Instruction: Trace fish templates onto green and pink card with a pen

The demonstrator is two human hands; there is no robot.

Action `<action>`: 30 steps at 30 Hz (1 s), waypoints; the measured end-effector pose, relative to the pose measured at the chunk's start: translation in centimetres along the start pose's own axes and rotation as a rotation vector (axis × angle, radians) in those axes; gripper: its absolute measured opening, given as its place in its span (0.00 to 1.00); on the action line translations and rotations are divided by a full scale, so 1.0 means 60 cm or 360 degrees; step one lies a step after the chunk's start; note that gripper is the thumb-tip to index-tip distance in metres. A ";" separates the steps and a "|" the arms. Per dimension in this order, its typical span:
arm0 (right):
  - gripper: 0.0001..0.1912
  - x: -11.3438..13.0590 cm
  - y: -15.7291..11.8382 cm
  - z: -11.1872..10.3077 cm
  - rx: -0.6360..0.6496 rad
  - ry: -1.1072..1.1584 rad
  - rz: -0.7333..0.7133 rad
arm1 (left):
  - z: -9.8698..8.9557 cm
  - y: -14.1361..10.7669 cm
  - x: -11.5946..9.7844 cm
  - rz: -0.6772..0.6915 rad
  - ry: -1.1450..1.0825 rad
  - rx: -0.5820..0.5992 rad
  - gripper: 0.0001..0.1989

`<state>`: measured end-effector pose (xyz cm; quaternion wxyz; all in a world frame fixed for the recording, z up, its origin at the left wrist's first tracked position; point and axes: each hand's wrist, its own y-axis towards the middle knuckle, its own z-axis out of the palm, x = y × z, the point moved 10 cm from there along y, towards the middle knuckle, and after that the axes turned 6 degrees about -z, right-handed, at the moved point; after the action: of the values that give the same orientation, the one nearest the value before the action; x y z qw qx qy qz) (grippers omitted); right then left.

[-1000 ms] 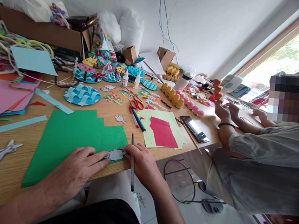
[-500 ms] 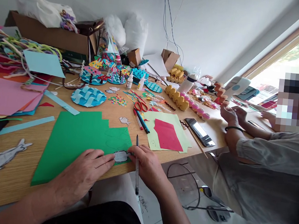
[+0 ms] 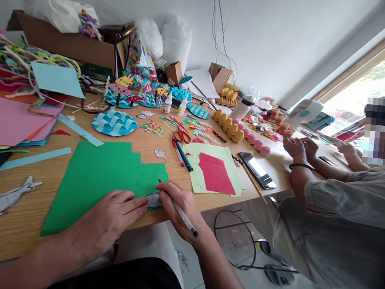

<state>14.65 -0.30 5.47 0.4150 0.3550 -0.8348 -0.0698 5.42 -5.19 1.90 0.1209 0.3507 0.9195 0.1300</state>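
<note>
Pen (image 3: 185, 220) has swung since the last frame, from pointing nearly straight up the scene to a slant across the right hand (image 3: 178, 202), which has slid a bit left over the tail end of the fish cutout (image 3: 153, 200); left hand (image 3: 106, 220) looks pretty much parked. Right hand's got the pen pinched in its fingers; left isn't gripping anything, just fingertips holding down the cutout's left end. Cutout sits on the near right part of the green sheet (image 3: 98, 167), close to the near edge of the worktop (image 3: 33, 206), with drawn outlines (image 3: 149, 170) just beyond it. Honestly, my worry is the cutout slipping if those fingertips ease off, or get nudged by the pen; the green sheet could skew too if a wrist drags it; and a stray pen stroke could cross the outlines.
</note>
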 end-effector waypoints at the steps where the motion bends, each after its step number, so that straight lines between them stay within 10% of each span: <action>1: 0.12 -0.003 -0.001 0.000 0.0001 -0.0006 0.0019 | 0.000 0.001 0.001 0.0000 -0.0006 0.0012 0.22; 12: 0.10 -0.029 -0.009 -0.001 0.0098 0.0173 0.0225 | 0.010 0.020 0.002 0.0044 -0.0068 0.0196 0.23; 21: 0.05 -0.065 -0.028 -0.077 -0.0520 0.0550 0.0508 | 0.006 0.023 0.001 0.0058 -0.0143 0.0157 0.22; 30: 0.06 -0.065 -0.037 -0.055 -0.0241 0.0018 0.0330 | 0.009 0.010 0.008 0.0049 -0.0120 0.0047 0.28</action>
<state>19.85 1.19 4.15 0.4502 0.2349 -0.8570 -0.0875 5.59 -4.35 1.53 0.1482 0.3711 0.9107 0.1049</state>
